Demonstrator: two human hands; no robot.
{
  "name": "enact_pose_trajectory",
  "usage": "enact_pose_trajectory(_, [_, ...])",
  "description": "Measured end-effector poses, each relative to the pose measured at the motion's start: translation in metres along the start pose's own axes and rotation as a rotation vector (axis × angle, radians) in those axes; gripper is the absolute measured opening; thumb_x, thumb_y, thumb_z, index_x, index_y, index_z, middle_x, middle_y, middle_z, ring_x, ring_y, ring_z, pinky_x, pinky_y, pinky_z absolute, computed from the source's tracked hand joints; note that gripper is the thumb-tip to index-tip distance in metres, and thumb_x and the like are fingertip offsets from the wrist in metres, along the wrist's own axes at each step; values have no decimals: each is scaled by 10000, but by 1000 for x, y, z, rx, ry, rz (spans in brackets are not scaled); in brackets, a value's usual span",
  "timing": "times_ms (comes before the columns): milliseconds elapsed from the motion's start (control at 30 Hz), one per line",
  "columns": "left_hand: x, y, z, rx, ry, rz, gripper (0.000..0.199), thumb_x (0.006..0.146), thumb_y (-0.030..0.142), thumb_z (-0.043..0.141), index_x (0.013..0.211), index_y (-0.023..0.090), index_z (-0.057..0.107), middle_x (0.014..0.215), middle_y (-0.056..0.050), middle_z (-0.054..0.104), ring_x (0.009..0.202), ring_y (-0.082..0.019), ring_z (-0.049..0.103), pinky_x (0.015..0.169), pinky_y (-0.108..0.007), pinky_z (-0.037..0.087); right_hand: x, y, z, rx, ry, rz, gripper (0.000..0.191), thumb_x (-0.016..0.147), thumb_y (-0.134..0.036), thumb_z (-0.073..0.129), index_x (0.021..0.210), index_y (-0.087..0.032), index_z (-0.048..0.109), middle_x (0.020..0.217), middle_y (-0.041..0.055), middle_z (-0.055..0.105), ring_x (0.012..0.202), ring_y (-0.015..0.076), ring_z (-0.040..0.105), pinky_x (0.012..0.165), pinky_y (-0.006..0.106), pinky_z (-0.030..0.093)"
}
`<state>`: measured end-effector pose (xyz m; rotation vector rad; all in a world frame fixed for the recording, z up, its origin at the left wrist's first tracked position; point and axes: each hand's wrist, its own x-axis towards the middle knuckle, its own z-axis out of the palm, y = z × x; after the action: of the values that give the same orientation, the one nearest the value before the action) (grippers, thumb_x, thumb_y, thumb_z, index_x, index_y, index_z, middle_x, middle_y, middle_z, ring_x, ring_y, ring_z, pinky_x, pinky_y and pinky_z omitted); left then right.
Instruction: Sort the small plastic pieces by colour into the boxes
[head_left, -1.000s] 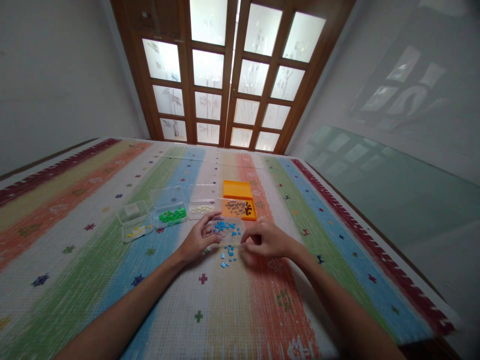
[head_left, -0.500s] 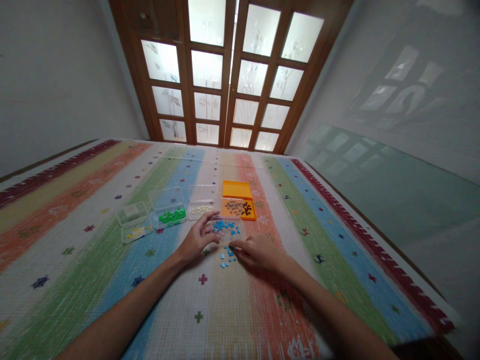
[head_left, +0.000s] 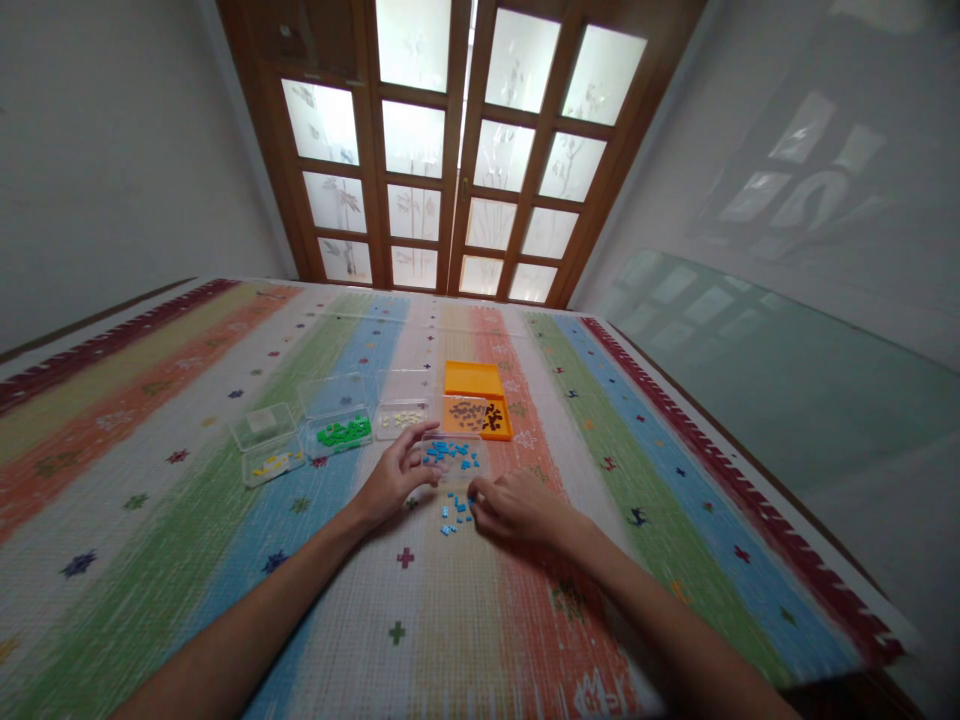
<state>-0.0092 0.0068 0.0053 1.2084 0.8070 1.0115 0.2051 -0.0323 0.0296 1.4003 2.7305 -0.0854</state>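
Observation:
A clear plastic box (head_left: 482, 462) holds many small blue building bricks (head_left: 442, 452). Around its left side my left hand (head_left: 390, 485) is curved, thumb at the near corner and fingers at the far one, gripping it. More loose blue bricks (head_left: 448, 530) lie on the cloth just in front of the box. Right of these, my right hand (head_left: 517, 508) is closed with thumb and forefinger pinched together. Whatever is between those fingertips is too small to make out.
Behind stands an open orange box (head_left: 504, 437) with brown and dark pieces. To the left are open clear boxes with white pieces (head_left: 405, 420), green bricks (head_left: 343, 433) and yellow pieces (head_left: 276, 465). A striped tablecloth (head_left: 360, 640) covers the table.
My right hand has drawn slightly to the right, away from the loose blue bricks, and its forefinger has curled in. My left hand stays at the box.

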Motion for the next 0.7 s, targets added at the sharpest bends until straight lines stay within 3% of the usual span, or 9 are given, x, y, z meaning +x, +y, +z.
enact_pose_trajectory(133, [0, 1, 0, -12, -2, -4, 653, 672, 160, 736, 1285, 223, 521, 1355, -103, 538, 885, -162, 678, 746, -272, 546, -2, 2, -1, 59, 14, -33, 257, 903, -251, 514, 1074, -132, 664, 730, 73, 707, 560, 146, 556, 520, 276, 190])
enact_pose_trajectory(267, [0, 2, 0, -11, 1, 2, 652, 672, 166, 742, 1284, 212, 522, 1322, -101, 555, 883, -163, 668, 735, -268, 542, 0, 12, -15, 187, 76, -83, 230, 901, -277, 556, 1069, -152, 651, 668, 19, 650, 586, 140, 537, 551, 251, 238])
enact_pose_trajectory(467, [1, 0, -1, -24, -6, 7, 664, 659, 156, 742, 1282, 210, 519, 1311, -99, 554, 876, -165, 665, 708, -263, 537, 8, 30, -46, 585, 181, -116, 133, 853, -203, 559, 958, -161, 630, 560, -79, 501, 501, 88, 446, 564, 211, 307])
enact_pose_trajectory(567, [1, -1, -1, -31, -20, 2, 662, 659, 146, 740, 1279, 213, 515, 1308, -96, 557, 870, -158, 676, 726, -261, 532, 17, 33, -50, 501, 205, -92, 140, 847, -196, 576, 964, -163, 645, 568, -73, 516, 514, 94, 446, 574, 218, 298])
enact_pose_trajectory(700, [0, -1, -1, -31, -33, 8, 666, 663, 141, 743, 1284, 216, 514, 1304, -97, 565, 862, -152, 683, 756, -267, 530, 34, 28, -47, 260, 135, -39, 191, 854, -227, 622, 1024, -157, 674, 670, -8, 617, 631, 138, 528, 615, 241, 303])
